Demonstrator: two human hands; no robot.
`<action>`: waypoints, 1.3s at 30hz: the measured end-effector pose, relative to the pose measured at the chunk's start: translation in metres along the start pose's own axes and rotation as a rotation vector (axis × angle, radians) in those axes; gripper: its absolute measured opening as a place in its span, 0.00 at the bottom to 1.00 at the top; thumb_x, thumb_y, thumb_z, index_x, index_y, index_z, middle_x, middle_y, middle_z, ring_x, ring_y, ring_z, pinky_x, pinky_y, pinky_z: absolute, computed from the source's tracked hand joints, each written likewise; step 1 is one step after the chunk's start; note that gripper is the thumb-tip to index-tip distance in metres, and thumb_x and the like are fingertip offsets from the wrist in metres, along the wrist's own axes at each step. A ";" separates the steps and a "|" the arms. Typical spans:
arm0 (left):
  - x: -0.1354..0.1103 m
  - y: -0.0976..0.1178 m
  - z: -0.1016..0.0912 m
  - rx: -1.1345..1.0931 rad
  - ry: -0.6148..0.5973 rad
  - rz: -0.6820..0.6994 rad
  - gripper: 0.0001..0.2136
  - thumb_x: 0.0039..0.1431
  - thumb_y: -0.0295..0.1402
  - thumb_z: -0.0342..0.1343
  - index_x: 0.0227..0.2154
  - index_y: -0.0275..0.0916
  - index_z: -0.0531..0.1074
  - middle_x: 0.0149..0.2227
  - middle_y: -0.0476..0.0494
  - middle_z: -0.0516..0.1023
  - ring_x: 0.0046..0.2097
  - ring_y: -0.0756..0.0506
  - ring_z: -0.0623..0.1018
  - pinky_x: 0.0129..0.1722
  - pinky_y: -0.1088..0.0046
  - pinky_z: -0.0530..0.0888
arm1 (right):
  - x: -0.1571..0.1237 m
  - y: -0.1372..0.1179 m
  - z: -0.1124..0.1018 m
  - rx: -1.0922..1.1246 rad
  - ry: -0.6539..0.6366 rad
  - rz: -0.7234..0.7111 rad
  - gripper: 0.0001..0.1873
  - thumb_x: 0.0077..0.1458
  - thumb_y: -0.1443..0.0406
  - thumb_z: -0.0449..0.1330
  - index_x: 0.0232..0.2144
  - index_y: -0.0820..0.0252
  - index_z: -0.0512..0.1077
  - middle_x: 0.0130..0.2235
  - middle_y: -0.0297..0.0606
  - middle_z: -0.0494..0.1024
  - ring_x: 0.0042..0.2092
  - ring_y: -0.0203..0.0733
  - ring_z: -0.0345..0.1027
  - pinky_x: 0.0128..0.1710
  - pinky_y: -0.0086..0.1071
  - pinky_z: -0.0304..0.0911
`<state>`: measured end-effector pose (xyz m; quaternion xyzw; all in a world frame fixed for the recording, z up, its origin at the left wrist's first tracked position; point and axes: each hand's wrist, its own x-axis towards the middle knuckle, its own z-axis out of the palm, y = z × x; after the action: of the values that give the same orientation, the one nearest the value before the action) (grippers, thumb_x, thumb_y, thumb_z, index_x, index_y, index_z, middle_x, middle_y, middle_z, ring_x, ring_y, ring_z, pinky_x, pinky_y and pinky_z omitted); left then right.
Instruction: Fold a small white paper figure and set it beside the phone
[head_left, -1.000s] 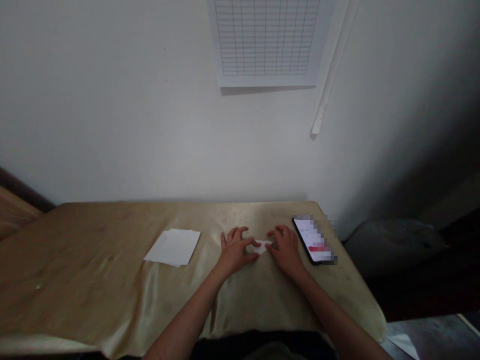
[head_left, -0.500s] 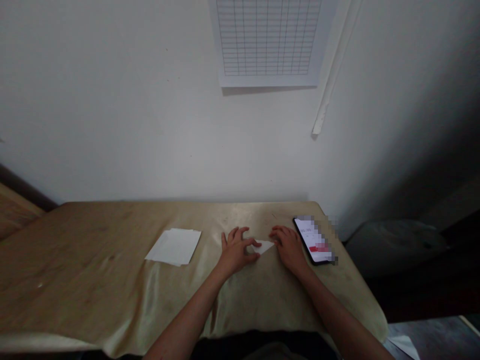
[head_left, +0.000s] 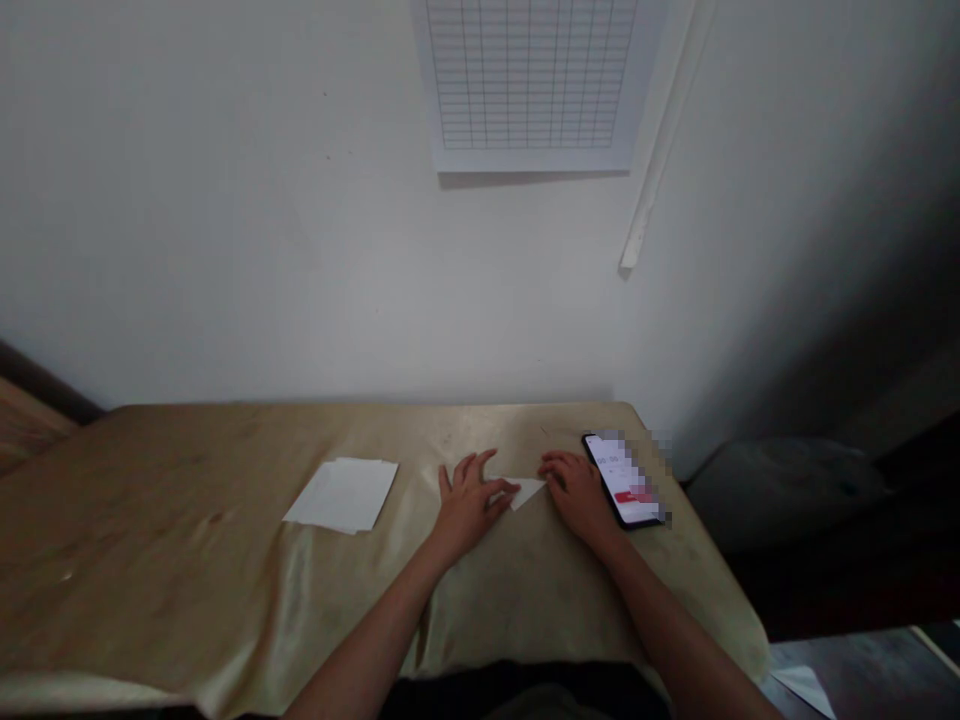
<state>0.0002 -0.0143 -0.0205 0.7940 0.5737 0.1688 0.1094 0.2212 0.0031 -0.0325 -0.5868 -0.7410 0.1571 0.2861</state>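
Head view shows the cloth-covered table (head_left: 525,610) stretching from near edge to both hands. Left hand (head_left: 466,502), loosely spread, touches the small paper (head_left: 529,490) between them; right hand (head_left: 576,492), half curled, is at its right tip, grip unclear. This paper looks white, flat, pointed. Far edge follows the wall (head_left: 300,250).

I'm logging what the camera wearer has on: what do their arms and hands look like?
The left hand and right hand show no gloves, and I can make out no rings. The forearms are uncovered, with no sleeve, watch or bracelet in view. Dark clothing shows between them at the bottom edge.
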 end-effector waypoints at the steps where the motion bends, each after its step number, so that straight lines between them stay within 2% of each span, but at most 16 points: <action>1: 0.001 0.000 0.000 0.000 0.002 -0.005 0.12 0.63 0.37 0.59 0.46 0.63 0.78 0.68 0.52 0.57 0.68 0.32 0.56 0.63 0.29 0.44 | 0.000 -0.001 0.000 -0.013 0.002 -0.004 0.12 0.61 0.67 0.51 0.40 0.53 0.75 0.54 0.37 0.75 0.58 0.46 0.62 0.59 0.45 0.51; 11: 0.006 -0.005 0.001 -0.013 0.017 -0.030 0.14 0.59 0.35 0.63 0.44 0.65 0.79 0.68 0.52 0.57 0.68 0.32 0.55 0.63 0.33 0.47 | -0.002 -0.014 -0.003 -0.090 0.005 0.026 0.09 0.56 0.63 0.59 0.41 0.52 0.73 0.53 0.38 0.74 0.58 0.49 0.61 0.59 0.44 0.52; 20: 0.005 -0.004 0.000 0.002 0.001 -0.064 0.13 0.58 0.38 0.63 0.45 0.67 0.78 0.69 0.53 0.54 0.69 0.30 0.51 0.62 0.29 0.42 | -0.009 -0.020 0.009 -0.139 0.029 -0.006 0.18 0.50 0.57 0.64 0.44 0.53 0.72 0.55 0.45 0.70 0.60 0.55 0.59 0.63 0.50 0.47; 25: 0.004 -0.005 0.001 0.001 0.000 -0.069 0.13 0.59 0.39 0.63 0.45 0.66 0.78 0.69 0.53 0.54 0.70 0.31 0.50 0.62 0.28 0.41 | -0.011 -0.028 0.014 -0.185 0.014 0.005 0.25 0.48 0.52 0.65 0.47 0.55 0.71 0.57 0.49 0.69 0.62 0.59 0.57 0.66 0.56 0.40; 31: 0.004 -0.003 0.000 -0.004 -0.010 -0.071 0.13 0.59 0.39 0.63 0.45 0.66 0.78 0.69 0.53 0.54 0.70 0.30 0.51 0.61 0.26 0.40 | -0.013 -0.026 0.015 -0.193 -0.017 -0.008 0.30 0.47 0.48 0.66 0.49 0.56 0.71 0.59 0.50 0.67 0.64 0.59 0.55 0.66 0.56 0.39; 35: 0.003 -0.001 -0.002 -0.006 -0.005 -0.079 0.13 0.58 0.39 0.63 0.45 0.65 0.78 0.69 0.54 0.55 0.69 0.30 0.51 0.62 0.27 0.41 | -0.012 -0.019 0.013 -0.165 -0.024 -0.030 0.28 0.51 0.48 0.65 0.50 0.54 0.71 0.60 0.48 0.67 0.64 0.57 0.55 0.66 0.55 0.39; 39: 0.002 0.002 -0.003 -0.010 -0.005 -0.087 0.13 0.58 0.38 0.63 0.45 0.65 0.78 0.69 0.54 0.56 0.69 0.31 0.51 0.62 0.27 0.40 | -0.010 -0.013 0.007 -0.140 -0.021 -0.043 0.22 0.54 0.50 0.64 0.47 0.52 0.73 0.58 0.45 0.70 0.62 0.55 0.59 0.64 0.50 0.46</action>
<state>0.0011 -0.0128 -0.0167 0.7680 0.6067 0.1649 0.1221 0.2083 -0.0090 -0.0333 -0.5877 -0.7656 0.1048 0.2400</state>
